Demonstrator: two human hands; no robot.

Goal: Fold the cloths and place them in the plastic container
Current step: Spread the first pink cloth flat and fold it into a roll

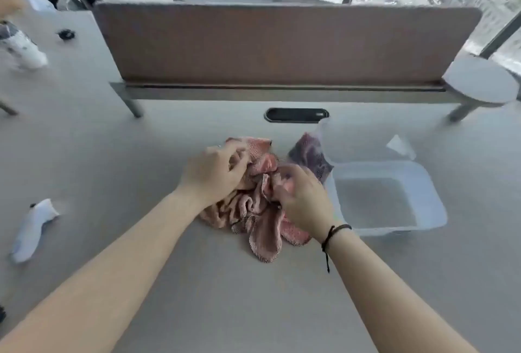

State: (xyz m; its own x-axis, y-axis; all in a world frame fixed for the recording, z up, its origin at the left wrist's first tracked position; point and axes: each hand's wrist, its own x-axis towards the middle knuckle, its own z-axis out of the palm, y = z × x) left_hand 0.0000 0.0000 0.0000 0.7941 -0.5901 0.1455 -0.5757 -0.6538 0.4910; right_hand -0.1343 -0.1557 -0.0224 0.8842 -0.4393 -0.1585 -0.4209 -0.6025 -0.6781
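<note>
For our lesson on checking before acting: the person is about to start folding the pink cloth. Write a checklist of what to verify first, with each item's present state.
1. Left hand grips the pink cloth: ok.
2. Right hand grips the same cloth: ok.
3. Cloth spread flat, ready to fold: not ok, it lies crumpled in a heap.
4. Plastic container open and empty: ok, its clear lid stands raised behind it.
5. Purple cloth out of the way: not ok, it lies against the pink cloth beside the container.
6. Bare desk in front for spreading: ok.
</note>
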